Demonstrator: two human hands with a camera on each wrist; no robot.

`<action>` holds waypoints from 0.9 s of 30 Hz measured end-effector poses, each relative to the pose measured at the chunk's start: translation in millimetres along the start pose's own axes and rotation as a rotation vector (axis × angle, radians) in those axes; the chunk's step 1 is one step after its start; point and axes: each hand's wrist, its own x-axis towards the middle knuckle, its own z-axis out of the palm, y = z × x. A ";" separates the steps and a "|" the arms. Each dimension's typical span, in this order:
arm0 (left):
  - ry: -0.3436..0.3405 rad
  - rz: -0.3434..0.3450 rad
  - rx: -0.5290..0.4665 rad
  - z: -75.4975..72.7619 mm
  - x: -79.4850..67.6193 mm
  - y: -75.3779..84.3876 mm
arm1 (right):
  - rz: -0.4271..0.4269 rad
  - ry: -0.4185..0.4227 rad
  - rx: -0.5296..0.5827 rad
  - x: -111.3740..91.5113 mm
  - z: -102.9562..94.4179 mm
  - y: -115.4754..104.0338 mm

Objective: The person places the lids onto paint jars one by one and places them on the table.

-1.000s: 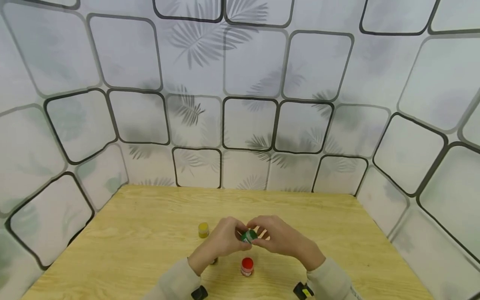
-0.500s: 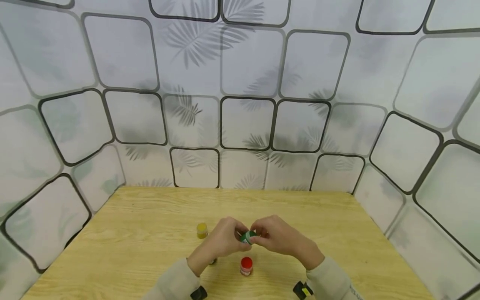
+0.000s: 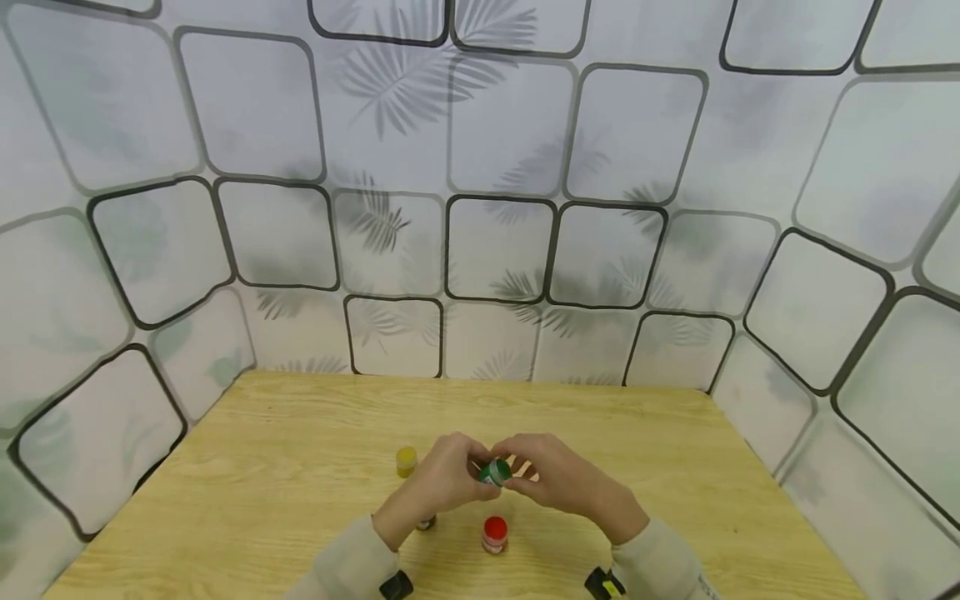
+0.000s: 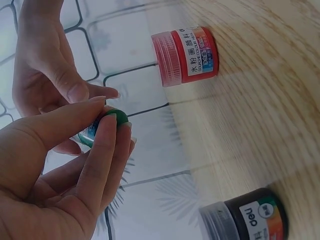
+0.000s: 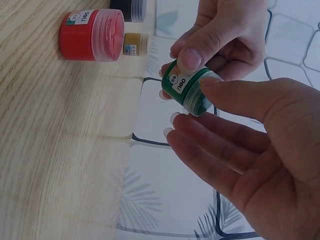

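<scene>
A small green paint jar (image 5: 180, 85) with a clear lid (image 5: 200, 95) is held above the table, tilted, its lid toward my right hand. My left hand (image 3: 450, 475) grips the jar body between thumb and fingers. The thumb of my right hand (image 3: 558, 475) touches the lid, while its other fingers stretch out loosely below it in the right wrist view. Beneath the hands, a red paint jar (image 3: 495, 533) stands on the table. A black paint jar (image 4: 255, 215) shows in the left wrist view, mostly hidden by my left wrist in the head view.
A yellow paint jar (image 3: 407, 461) stands on the wooden table (image 3: 300, 433), left of my left hand. Patterned white panels (image 3: 495, 250) rise behind the table and along both sides. Dark wrist devices (image 3: 396, 585) sit on both sleeves.
My right fingers closed in on the lid half a second ago and have spread away from it again now. The left hand keeps its grip on the green jar. Other jars stay put.
</scene>
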 end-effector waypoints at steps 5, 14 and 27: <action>0.001 -0.007 0.000 -0.3 0.0 0.8 | -0.005 0.008 -0.012 2.1 1.5 -0.4; -0.032 -0.005 -0.027 1.3 -1.7 1.9 | 0.042 0.035 -0.043 3.3 5.0 -0.6; -0.040 -0.008 -0.015 3.9 -0.6 4.1 | 0.093 0.043 -0.064 0.5 4.5 -0.1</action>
